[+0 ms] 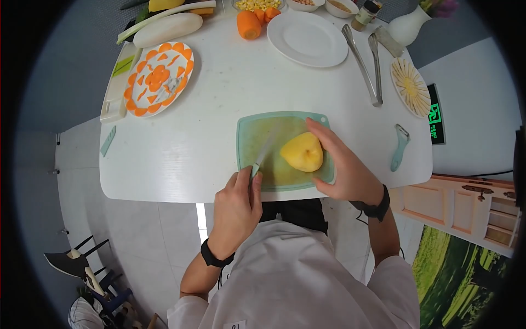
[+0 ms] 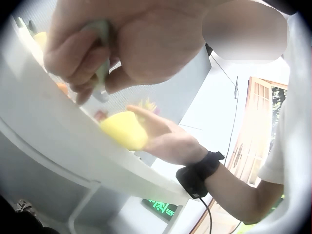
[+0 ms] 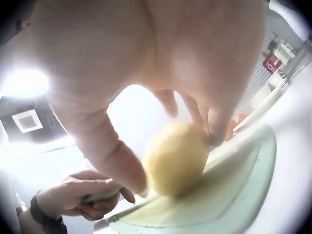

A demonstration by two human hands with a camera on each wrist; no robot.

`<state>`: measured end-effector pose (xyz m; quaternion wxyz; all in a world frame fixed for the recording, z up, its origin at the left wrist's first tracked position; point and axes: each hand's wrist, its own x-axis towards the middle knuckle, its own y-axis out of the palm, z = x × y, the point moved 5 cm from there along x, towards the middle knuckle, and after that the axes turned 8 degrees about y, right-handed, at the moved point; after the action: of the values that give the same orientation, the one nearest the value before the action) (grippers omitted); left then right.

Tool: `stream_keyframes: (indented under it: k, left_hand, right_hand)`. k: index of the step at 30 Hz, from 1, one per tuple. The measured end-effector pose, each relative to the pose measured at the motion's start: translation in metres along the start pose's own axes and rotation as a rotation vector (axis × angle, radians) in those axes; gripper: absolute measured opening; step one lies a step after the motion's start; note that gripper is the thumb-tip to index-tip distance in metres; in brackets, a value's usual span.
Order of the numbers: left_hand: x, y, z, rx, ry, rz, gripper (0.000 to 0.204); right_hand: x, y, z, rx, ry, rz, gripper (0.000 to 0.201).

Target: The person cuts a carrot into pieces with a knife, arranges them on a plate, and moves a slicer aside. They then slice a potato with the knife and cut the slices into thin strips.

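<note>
A peeled yellow potato (image 1: 303, 152) sits on the green cutting board (image 1: 244, 118) near the front of the table. My left hand (image 1: 234, 205) grips a small knife (image 1: 267, 147) by its pale green handle, its blade slanting over the board to the left of the potato. In the left wrist view, the left hand's fingers (image 2: 80, 61) wrap that handle. My right hand (image 1: 350, 167) is spread around the potato's right side, thumb and fingers wide apart. From the right wrist, the potato (image 3: 176, 158) shows between the thumb and the fingers, fingertips close to its surface.
A plate of arranged carrot slices (image 1: 187, 55) stands at the left. An empty white plate (image 1: 285, 38), carrots (image 1: 249, 25), and tongs (image 1: 361, 66) lie farther back. At the right are a peeler (image 1: 400, 148) and a plate of pale strips (image 1: 411, 88). A green blade cover (image 1: 108, 141) lies far left.
</note>
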<state>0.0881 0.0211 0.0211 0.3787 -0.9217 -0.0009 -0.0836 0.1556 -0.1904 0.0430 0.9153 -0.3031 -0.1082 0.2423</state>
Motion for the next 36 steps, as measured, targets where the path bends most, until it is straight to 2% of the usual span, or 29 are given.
stream_keyframes:
  k: [2,5,8,11,14,17,36]
  left_hand:
    - [0.002,0.0,-0.001,0.061,0.056,-0.032,0.016]
    - [0.01,-0.001,-0.001,0.128,0.114,-0.069,0.015]
    - [0.016,0.004,0.0,0.136,0.156,-0.064,0.018]
    - [0.017,0.007,0.004,0.083,0.15,-0.079,0.018]
    - [0.016,0.008,0.009,0.032,0.128,-0.103,0.017]
    - [0.014,0.01,0.016,-0.004,0.118,-0.141,0.016]
    - [0.015,0.008,0.016,-0.03,0.075,-0.157,0.021]
  right_hand:
    - [-0.008,0.002,-0.004,0.077,0.091,-0.079,0.082]
    - [-0.017,0.015,-0.016,0.023,0.238,-0.293,0.087]
    - [-0.016,0.023,-0.005,-0.232,0.284,-0.409,0.087]
    - [-0.013,0.027,-0.008,-0.264,0.262,-0.471,0.081]
    - [-0.015,0.033,-0.014,-0.154,0.217,-0.47,0.076]
    - [-0.016,0.033,-0.01,-0.13,0.1,-0.42,0.074]
    - [-0.028,0.033,-0.016,-0.067,0.086,-0.419,0.068]
